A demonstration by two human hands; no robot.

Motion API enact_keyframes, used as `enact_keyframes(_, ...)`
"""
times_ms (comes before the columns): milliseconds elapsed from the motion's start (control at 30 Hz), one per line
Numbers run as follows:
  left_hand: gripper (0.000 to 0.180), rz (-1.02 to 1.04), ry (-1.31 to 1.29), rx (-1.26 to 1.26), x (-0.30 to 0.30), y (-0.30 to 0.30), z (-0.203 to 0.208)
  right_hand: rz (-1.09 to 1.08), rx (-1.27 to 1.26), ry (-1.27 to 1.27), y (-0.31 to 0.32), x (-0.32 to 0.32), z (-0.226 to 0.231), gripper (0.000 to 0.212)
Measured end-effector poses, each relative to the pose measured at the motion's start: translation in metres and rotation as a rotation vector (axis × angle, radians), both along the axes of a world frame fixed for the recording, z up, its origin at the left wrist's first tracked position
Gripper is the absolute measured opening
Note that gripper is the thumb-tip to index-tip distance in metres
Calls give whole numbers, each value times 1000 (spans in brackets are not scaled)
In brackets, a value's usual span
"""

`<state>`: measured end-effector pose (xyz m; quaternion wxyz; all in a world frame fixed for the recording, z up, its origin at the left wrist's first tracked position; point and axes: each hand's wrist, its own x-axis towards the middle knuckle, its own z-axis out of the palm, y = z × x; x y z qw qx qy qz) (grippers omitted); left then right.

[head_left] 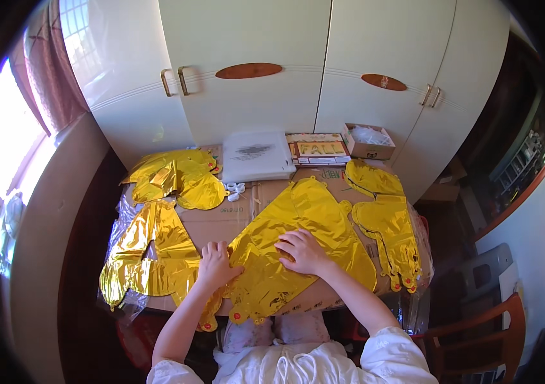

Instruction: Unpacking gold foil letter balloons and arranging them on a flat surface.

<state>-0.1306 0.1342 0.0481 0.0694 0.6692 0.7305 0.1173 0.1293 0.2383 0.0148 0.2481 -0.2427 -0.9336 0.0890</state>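
A large flat gold foil balloon (314, 211) lies in front of me on the cardboard, broad at the near end and narrowing toward the back. On its middle rests my right hand (301, 253), palm down with the fingers stretched over the foil. My left hand (217, 265) is at the balloon's left edge, its thumb apart from the bent fingers, touching the foil where it meets a second gold foil balloon (151, 249) shaped like an A. At the far left lies another crumpled gold foil balloon (183, 179); a further foil balloon (388, 217) lies along the right side.
Flat cardboard (231, 217) covers the table. A white plastic-wrapped stack (256, 157), a printed card pack (320, 152) and a small box of clear plastic (368, 141) stand at the back, before white cabinets (240, 38). White ribbon (235, 191) lies beside the stack. A wooden chair (484, 339) stands at right.
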Motion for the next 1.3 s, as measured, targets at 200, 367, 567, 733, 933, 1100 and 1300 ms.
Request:
enact_keyframes(200,72,104,-310,-289,-12,6,12,-12,9,-24,-4,0,2,37)
enact_keyframes(367,53,50,-176,-355,-5,10,21,-20,9,-22,-3,1,1,37)
enact_keyframes(567,36,-49,-211,-144,4,3,2,-13,-15,-20,-3,1,2,37)
enact_keyframes(733,37,93,-779,-302,15,-2,14,-12,-21,-5,-2,2,0,37)
enact_keyframes(933,50,-97,-1207,-341,31,-10,16,-20,-30,-18,-2,2,1,38)
enact_keyframes(1100,51,-215,-832,-476,36,-6,19,-18,-30,-25,-2,3,2,38)
enact_keyframes(1300,57,298,-1947,-490,33,-5,-4,-3,-60,-3,-3,3,5,35)
